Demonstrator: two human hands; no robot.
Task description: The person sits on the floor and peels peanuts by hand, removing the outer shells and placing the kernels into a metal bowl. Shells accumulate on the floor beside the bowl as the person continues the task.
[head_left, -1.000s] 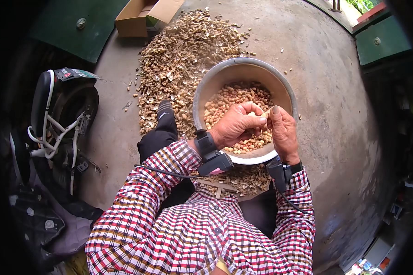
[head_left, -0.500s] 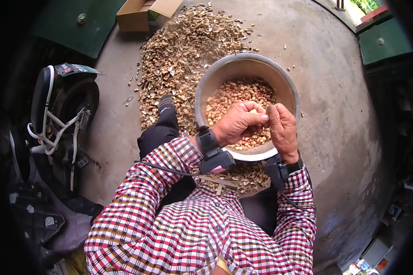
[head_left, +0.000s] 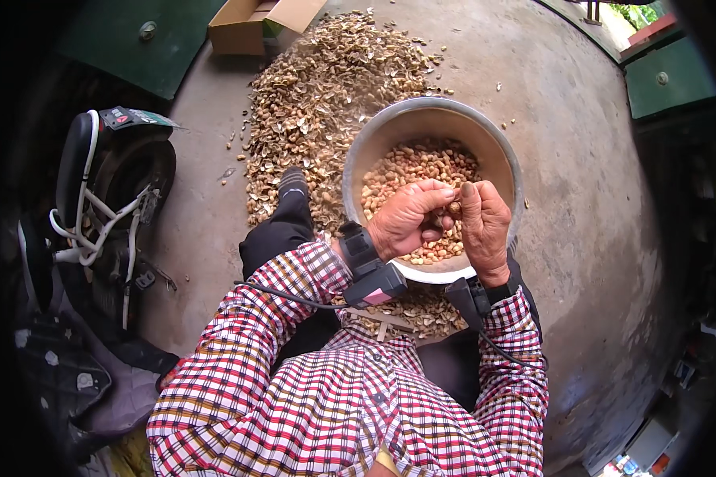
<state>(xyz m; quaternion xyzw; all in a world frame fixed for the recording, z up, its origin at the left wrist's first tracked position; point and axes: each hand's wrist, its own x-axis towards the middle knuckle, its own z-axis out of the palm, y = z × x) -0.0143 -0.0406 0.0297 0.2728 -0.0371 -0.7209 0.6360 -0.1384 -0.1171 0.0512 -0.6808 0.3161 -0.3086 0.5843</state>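
Note:
My left hand [head_left: 410, 219] and my right hand [head_left: 487, 230] meet above the near half of a wide metal basin [head_left: 493, 139]. Both are closed, with thumbs and fingertips almost touching. A brown peanut [head_left: 453, 210] shows between them, partly covered by the fingers. My left fingers curl under it, and my right thumb and forefinger pinch at its edge. Below, the basin holds a heap of shelled and unshelled-looking peanuts [head_left: 422, 167], tan to reddish; the hands hide part of the heap.
A large spread of broken peanut shells [head_left: 318, 95] covers the floor left of and beyond the basin, with more shells [head_left: 426, 310] in front of it. My dark-clad foot [head_left: 292, 187] rests among them. An open cardboard box [head_left: 243, 32] stands far left; a white-framed wheeled thing [head_left: 103, 199] is left.
My left fingertips have turned upward, and a brown peanut now shows between the hands. Both hands stay over the basin. The whole view has shifted slightly.

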